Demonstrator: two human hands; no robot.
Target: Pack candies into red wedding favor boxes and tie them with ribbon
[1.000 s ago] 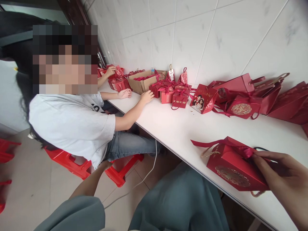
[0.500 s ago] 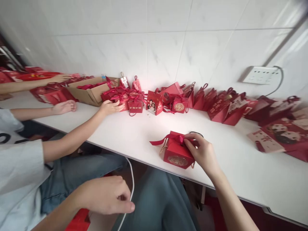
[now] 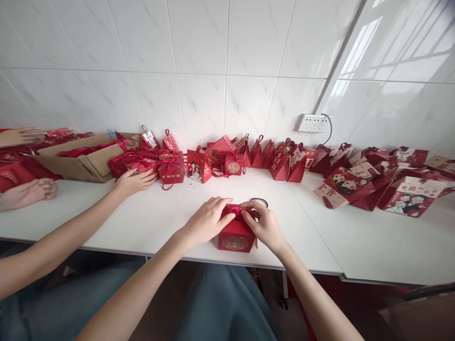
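Your left hand (image 3: 204, 221), off the desk (image 3: 302, 241) half a second ago, has come up to the red box (image 3: 233, 243), so the ribbon (image 3: 233, 209) on top of the box now has a hand at either side. Your right hand (image 3: 265, 226) pinches the ribbon; I can't tell whether your left grips it too. The box sits upright on the desk, a black loop (image 3: 260, 200) just behind it.

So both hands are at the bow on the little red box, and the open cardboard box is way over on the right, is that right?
Not quite: the head view shows the open cardboard box on the left. The left hand and right hand are at the bow on the little red box.
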